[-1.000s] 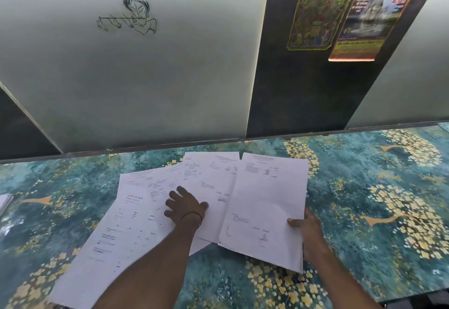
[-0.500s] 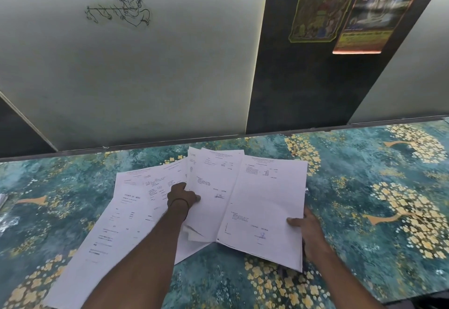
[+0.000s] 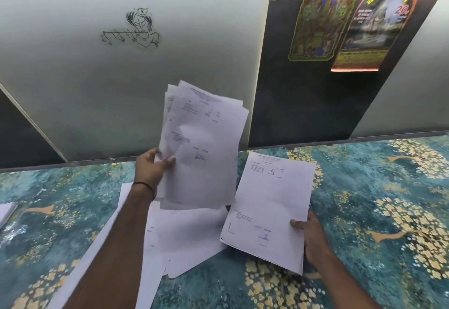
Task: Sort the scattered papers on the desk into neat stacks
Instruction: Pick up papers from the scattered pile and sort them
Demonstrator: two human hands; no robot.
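Now the left hand pinches a lifted sheaf; square it onto the pile at three o'clock, which the right hand grips.

Desk covering: I'm seeing teal, patterned all over with yellow blossom clusters and orange trunks.
Pale panel: I've got it upright behind the desk, grey-white, tilted in my view.
Line drawing: black ink figure playing a flute, on that pale panel.
Dark panel: just right of the pale one.
Arched sticker: gold-edged, on the dark panel.
Orange-rimmed poster: touching the sticker's right side, script too small for me.
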